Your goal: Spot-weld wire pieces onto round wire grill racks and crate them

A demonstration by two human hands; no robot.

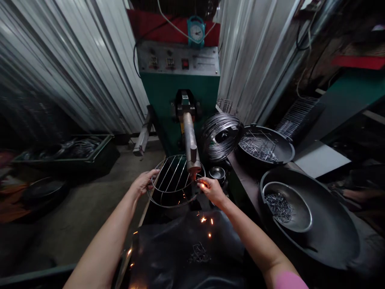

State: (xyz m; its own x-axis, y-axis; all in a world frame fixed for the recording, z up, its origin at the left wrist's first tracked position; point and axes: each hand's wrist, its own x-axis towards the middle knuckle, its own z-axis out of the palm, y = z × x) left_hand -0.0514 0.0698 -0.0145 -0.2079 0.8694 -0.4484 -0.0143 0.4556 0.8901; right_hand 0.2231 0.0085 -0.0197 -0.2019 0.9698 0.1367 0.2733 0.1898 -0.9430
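Observation:
A round wire rack (172, 192) with parallel bars sits under the electrode arm of a green spot welder (190, 138). My left hand (143, 182) is closed on the rack's left rim. On the right, my right hand (211, 190) is pinched at the rim beside the copper electrode tip (194, 171), its fingertips lit orange; what they pinch is too small to make out. Sparks fly below the tip and over the dark apron (168, 241) on my lap. A little heap of short wire pieces (199, 253) lies on the apron.
To the right stand a coil of wire (221, 136), a black pan (287, 150) of wire pieces, and a large wok (337, 237) holding a metal bowl (305, 212) with more pieces. A bin (99, 146) of wire parts is at left. A teal clock (196, 32) hangs above the welder.

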